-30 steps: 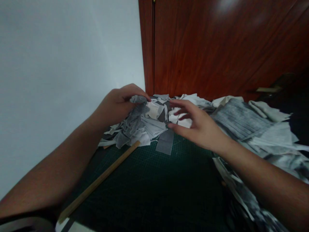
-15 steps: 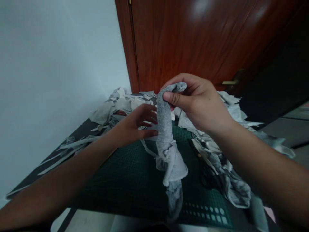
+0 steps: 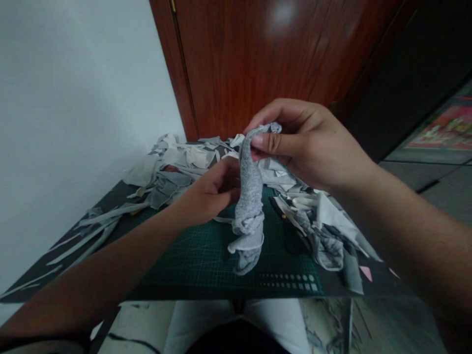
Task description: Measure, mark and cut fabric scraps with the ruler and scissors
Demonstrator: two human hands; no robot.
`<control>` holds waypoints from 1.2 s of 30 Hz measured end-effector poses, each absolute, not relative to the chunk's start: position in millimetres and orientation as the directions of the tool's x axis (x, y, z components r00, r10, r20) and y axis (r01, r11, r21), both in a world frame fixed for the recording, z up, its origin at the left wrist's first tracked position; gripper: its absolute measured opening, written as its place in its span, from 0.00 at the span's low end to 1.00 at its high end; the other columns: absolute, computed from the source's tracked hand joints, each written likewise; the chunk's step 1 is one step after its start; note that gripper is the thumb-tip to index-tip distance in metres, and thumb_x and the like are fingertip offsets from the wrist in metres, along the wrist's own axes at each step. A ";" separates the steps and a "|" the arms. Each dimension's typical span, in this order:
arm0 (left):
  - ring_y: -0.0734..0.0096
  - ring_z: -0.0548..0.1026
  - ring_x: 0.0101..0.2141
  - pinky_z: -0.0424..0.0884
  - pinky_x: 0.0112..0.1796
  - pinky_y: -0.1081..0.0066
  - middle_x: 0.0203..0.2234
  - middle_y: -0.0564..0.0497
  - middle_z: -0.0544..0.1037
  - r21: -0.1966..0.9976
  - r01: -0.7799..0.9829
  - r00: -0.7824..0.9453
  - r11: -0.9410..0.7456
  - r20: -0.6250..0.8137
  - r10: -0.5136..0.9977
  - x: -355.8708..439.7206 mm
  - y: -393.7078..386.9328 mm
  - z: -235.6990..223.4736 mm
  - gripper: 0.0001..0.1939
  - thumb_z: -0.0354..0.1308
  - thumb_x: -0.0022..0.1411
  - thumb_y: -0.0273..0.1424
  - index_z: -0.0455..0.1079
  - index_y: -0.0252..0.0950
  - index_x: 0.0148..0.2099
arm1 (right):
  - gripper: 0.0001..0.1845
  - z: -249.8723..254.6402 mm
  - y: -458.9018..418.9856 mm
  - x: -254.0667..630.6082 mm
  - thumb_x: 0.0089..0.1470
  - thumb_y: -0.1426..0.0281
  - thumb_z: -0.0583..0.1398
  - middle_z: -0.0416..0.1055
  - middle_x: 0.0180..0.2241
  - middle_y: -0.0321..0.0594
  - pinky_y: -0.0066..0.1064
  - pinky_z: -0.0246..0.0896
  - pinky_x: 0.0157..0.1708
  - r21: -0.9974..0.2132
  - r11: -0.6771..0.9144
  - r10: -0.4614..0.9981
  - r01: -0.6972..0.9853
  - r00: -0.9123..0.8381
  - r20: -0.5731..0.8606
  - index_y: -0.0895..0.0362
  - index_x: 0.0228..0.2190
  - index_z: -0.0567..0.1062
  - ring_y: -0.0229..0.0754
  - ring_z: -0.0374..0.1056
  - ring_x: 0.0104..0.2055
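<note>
My right hand (image 3: 309, 142) pinches the top of a twisted grey knit fabric piece (image 3: 249, 206) between thumb and fingers. The fabric hangs down in a bunched column, and its lower end rests on the green cutting mat (image 3: 228, 268). My left hand (image 3: 210, 191) is curled right beside the fabric, its fingertips hidden behind it, so I cannot tell whether it grips. Piles of grey and white fabric scraps (image 3: 188, 162) lie behind both hands.
More scraps (image 3: 328, 231) lie to the right of the mat, next to a dark object with a thin pale edge (image 3: 289, 231), perhaps scissors. A white wall (image 3: 73, 98) rises on the left and a reddish wooden door (image 3: 254, 64) stands behind. My white-trousered lap (image 3: 236, 319) shows below the table edge.
The view has tilted lower. My left hand has curled closer to the fabric. The fabric's lower end now sits bunched on the mat, and my right hand still pinches its top.
</note>
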State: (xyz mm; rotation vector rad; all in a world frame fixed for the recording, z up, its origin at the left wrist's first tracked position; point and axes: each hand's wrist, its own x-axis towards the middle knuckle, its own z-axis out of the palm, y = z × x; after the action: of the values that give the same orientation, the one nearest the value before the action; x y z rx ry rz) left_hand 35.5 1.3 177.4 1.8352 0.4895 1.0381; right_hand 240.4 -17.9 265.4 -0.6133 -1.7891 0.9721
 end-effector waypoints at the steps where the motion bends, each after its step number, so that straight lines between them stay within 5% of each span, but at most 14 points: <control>1: 0.63 0.78 0.45 0.77 0.45 0.64 0.48 0.49 0.77 0.863 -0.090 0.548 -0.496 0.459 0.699 37.5 -0.5 179.0 0.23 0.66 0.61 0.28 0.66 0.43 0.56 | 0.09 267.2 -21.4 241.1 0.52 0.65 0.71 0.76 0.34 0.34 0.29 0.71 0.37 -0.848 0.528 0.757 -0.051 -0.425 0.496 0.54 0.35 0.79 0.37 0.71 0.34; 9: 0.63 0.76 0.44 0.76 0.45 0.65 0.43 0.52 0.75 0.758 0.138 0.436 -0.638 0.532 0.726 41.5 -15.3 196.1 0.21 0.66 0.55 0.26 0.66 0.41 0.50 | 0.09 283.7 -38.7 242.4 0.52 0.66 0.65 0.73 0.36 0.39 0.33 0.73 0.42 -0.884 0.447 0.778 -0.135 -0.429 0.459 0.55 0.25 0.72 0.41 0.72 0.38; 13: 0.67 0.75 0.37 0.73 0.40 0.68 0.36 0.54 0.75 0.615 0.391 0.356 -0.684 0.585 0.729 28.8 -10.0 212.1 0.13 0.60 0.54 0.23 0.68 0.39 0.43 | 0.21 288.2 -41.9 251.7 0.55 0.62 0.67 0.63 0.23 0.36 0.31 0.69 0.34 -0.808 0.589 0.783 0.012 -0.257 0.567 0.54 0.19 0.65 0.39 0.67 0.32; 18: 0.66 0.74 0.36 0.70 0.41 0.67 0.32 0.55 0.76 0.444 0.680 0.296 -0.584 0.562 0.772 -3.7 9.9 228.3 0.09 0.59 0.52 0.24 0.72 0.37 0.38 | 0.19 294.4 -44.5 279.9 0.44 0.79 0.71 0.66 0.25 0.32 0.26 0.57 0.26 -0.753 0.600 0.799 0.270 -0.246 0.548 0.57 0.21 0.65 0.31 0.60 0.26; 23: 0.75 0.69 0.29 0.65 0.37 0.70 0.27 0.55 0.75 0.443 0.723 0.275 -0.530 0.518 0.810 -48.2 27.5 236.7 0.07 0.62 0.55 0.27 0.76 0.33 0.39 | 0.15 298.0 -42.5 309.3 0.49 0.78 0.70 0.76 0.38 0.37 0.29 0.62 0.39 -0.397 0.638 0.696 0.660 -0.273 0.664 0.59 0.40 0.78 0.35 0.70 0.39; 27: 0.82 0.64 0.27 0.61 0.36 0.74 0.23 0.57 0.73 0.441 0.764 0.240 -0.471 0.483 0.842 -78.3 32.2 249.9 0.12 0.67 0.56 0.34 0.77 0.30 0.39 | 0.09 299.8 -41.4 323.1 0.57 0.72 0.66 0.79 0.35 0.38 0.33 0.60 0.37 -0.092 0.381 0.692 0.920 -0.218 0.688 0.57 0.40 0.84 0.35 0.70 0.33; 29: 0.83 0.64 0.26 0.58 0.33 0.75 0.22 0.58 0.72 0.461 0.791 0.215 -0.403 0.408 0.887 -91.3 34.5 257.1 0.16 0.68 0.55 0.39 0.77 0.30 0.39 | 0.06 302.3 -41.1 327.4 0.56 0.72 0.68 0.77 0.29 0.34 0.30 0.56 0.32 -0.145 0.338 0.691 0.930 -0.140 0.709 0.57 0.38 0.84 0.31 0.66 0.27; 32: 0.81 0.64 0.25 0.55 0.28 0.75 0.21 0.58 0.71 0.525 0.787 0.211 -0.323 0.264 0.941 -106.6 37.8 263.5 0.21 0.69 0.51 0.45 0.75 0.32 0.39 | 0.06 305.7 -40.1 330.5 0.54 0.72 0.70 0.67 0.17 0.28 0.26 0.46 0.24 -0.391 0.308 0.761 0.867 0.022 0.648 0.58 0.36 0.84 0.25 0.55 0.18; 36: 0.79 0.67 0.26 0.59 0.28 0.75 0.23 0.56 0.73 0.611 0.691 0.216 -0.386 0.335 0.917 -111.9 35.4 262.1 0.18 0.69 0.49 0.41 0.71 0.33 0.34 | 0.06 299.3 -32.2 336.3 0.53 0.72 0.70 0.59 0.13 0.25 0.24 0.36 0.20 -0.685 0.249 0.854 0.685 0.178 0.488 0.59 0.36 0.83 0.24 0.46 0.14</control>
State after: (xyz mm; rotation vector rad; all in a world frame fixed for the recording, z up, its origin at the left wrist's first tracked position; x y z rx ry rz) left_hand -111.9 35.4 262.1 2.1654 1.5021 0.9567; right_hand 336.3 -32.2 299.3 -1.4849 -1.5549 0.2210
